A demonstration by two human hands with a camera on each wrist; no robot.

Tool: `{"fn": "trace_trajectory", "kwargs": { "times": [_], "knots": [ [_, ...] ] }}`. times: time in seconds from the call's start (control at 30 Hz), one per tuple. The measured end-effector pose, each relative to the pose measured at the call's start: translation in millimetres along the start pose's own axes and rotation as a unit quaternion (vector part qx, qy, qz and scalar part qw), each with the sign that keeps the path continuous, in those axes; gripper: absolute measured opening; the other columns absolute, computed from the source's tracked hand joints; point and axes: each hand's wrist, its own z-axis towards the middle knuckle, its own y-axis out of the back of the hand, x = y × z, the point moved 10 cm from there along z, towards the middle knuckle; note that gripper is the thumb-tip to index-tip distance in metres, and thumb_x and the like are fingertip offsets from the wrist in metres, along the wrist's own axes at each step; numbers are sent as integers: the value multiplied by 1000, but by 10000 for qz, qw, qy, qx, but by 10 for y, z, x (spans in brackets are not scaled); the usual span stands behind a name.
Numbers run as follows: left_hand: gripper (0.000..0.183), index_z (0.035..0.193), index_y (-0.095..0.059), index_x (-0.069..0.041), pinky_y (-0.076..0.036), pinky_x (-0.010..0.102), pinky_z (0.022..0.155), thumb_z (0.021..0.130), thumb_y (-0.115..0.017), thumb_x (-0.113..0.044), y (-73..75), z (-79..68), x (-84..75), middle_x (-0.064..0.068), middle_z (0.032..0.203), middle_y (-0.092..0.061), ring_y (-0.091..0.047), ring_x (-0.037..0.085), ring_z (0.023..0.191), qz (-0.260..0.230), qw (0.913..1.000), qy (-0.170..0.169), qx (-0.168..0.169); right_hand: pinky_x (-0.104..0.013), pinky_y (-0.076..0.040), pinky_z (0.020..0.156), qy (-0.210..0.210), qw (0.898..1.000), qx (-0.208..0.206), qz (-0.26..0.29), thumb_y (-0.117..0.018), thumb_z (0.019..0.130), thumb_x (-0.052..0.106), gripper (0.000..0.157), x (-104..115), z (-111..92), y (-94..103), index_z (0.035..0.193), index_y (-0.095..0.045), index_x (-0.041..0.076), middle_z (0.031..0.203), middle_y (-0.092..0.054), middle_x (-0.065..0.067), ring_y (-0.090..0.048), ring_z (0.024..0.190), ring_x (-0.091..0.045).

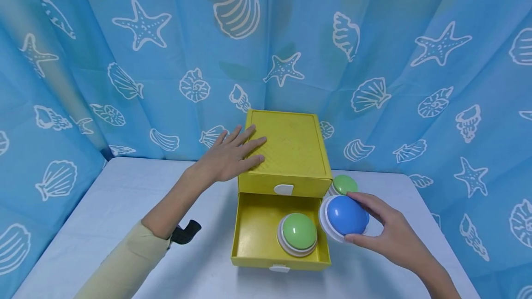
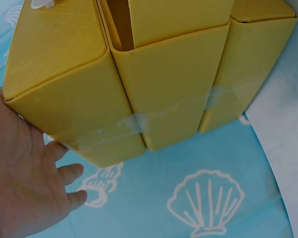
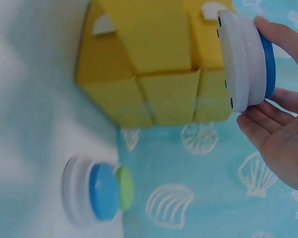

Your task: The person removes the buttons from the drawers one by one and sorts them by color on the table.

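Observation:
My left hand (image 1: 226, 156) rests spread on top of a yellow drawer cabinet (image 1: 287, 142), fingers straight; the left wrist view shows this hand (image 2: 30, 173) at the cabinet's edge. One drawer (image 1: 253, 230) is pulled out, and a green dome push button (image 1: 299, 231) with a white base sits inside it. To the right of that drawer, my right hand (image 1: 386, 230) grips a blue dome push button (image 1: 347, 216) between thumb and fingers. The right wrist view shows the held button's white base (image 3: 241, 59) side-on.
Another blue push button (image 3: 103, 191) and a green one (image 3: 124, 187) stand on the white table (image 1: 199, 271) right of the cabinet. A blue curtain (image 1: 291, 36) with shell prints hangs behind. Clear tape (image 2: 139, 121) runs across the cabinet's side. A black piece (image 1: 185, 232) shows by my left wrist.

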Motion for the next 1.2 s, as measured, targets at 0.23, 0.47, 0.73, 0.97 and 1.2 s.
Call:
{"fn": "trace_trajectory", "kwargs": {
  "times": [0.23, 0.47, 0.73, 0.97, 1.2],
  "knots": [
    [63, 160, -27, -26, 2, 55, 118, 105, -31, -57, 14, 9, 4, 5, 167, -6, 2, 31, 151, -17, 10000, -19, -34, -52, -47, 95, -663, 9976, 15, -221, -86, 79, 37, 85, -483, -83, 44, 148, -46, 7, 144, -48, -22, -48, 128, -46],
    [63, 160, -27, -26, 1, 55, 118, 105, -29, -57, 16, 21, -5, 5, 167, -6, 0, 32, 151, 19, 10000, -45, -59, -56, -44, 95, -1097, 9935, -34, -311, -84, 81, 37, 87, -924, -131, 105, 149, -42, 2, 145, -43, -30, -43, 129, -53],
    [64, 160, -27, -26, 2, 55, 118, 105, -31, -58, 13, 6, -13, 5, 167, -6, 1, 31, 151, 21, 10000, -38, -47, -57, -41, 97, -1525, 9882, 17, -144, -81, 85, 36, 89, -1355, -114, 165, 151, -36, -2, 149, -35, -35, -37, 131, -57],
    [64, 160, -26, -27, 2, 55, 118, 105, -30, -58, 0, 7, -10, 5, 167, -6, 0, 32, 151, 33, 10000, -42, -50, -57, -40, 98, -1693, 9855, 1, -87, -79, 87, 36, 89, -1644, -138, 226, 152, -33, -5, 149, -32, -37, -36, 131, -58],
    [63, 160, -26, -27, 0, 56, 118, 105, -30, -58, -1, 13, 5, 5, 167, -6, 0, 32, 151, 85, 9999, -33, -68, -58, -36, 99, -1827, 9831, -69, 15, -78, 89, 34, 90, -1847, -158, 277, 152, -30, -7, 149, -29, -39, -33, 133, -59]
  ]
}}
